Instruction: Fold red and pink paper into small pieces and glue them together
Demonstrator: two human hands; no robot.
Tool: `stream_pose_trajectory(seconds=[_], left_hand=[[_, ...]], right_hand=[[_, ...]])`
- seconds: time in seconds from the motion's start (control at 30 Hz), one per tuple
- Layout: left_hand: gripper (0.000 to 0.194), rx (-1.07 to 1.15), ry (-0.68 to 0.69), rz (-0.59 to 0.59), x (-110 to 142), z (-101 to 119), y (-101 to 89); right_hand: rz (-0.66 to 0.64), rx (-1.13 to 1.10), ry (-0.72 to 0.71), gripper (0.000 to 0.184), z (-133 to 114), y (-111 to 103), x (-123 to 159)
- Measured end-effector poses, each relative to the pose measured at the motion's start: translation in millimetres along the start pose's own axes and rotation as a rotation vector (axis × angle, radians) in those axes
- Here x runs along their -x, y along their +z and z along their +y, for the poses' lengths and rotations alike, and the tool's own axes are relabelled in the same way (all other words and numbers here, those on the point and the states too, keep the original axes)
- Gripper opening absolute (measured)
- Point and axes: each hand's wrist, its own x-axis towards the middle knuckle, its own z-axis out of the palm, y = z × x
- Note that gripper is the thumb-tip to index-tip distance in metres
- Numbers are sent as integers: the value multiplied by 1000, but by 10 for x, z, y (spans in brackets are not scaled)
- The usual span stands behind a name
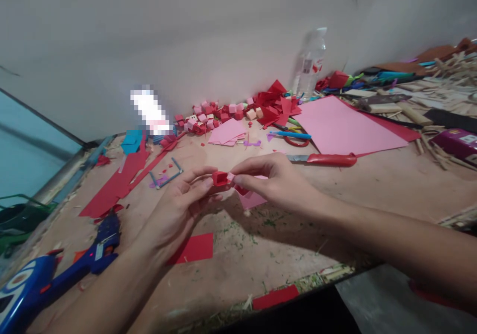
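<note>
Over the middle of the table, my left hand is closed on a small red paper box, its thumb and fingers on either side of it. One side of the box looks hollow. Close against it, my right hand pinches a tiny pale pink paper piece between thumb and fingers. I cannot tell whether the pink piece touches the box. Beneath my right hand lies a pink paper piece, partly covered by the hand.
A red-handled knife lies right of my hands, near pink sheets. Small red and pink cubes line the wall beside a plastic bottle. A blue glue gun lies by my left forearm. Sticks crowd the far right.
</note>
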Motion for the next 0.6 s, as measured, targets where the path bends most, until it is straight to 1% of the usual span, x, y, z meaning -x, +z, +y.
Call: stream_pose_trajectory(seconds=[0.07, 0.13, 0.23, 0.33, 0.47, 0.6], left_hand=[[30, -10, 10, 8, 5, -14, 13], [28, -16, 18, 21, 5, -34, 22], [29, -19, 27, 54, 6, -70, 28], [31, -11, 8, 70, 10, -102, 34], [30, 10, -12, 56, 11, -117, 53], [29, 13, -9, 55, 3, -112, 69]], right_hand=[[10, -44, 57, 10, 16, 11, 5], [13, -146, 123, 9, 37, 21, 6], [-13, -248, 178, 17, 63, 30, 1], [-30, -224, 177, 18, 73, 34, -6], [29, -163, 176, 16, 66, 30, -13], [9, -165, 197, 19, 65, 25, -12]])
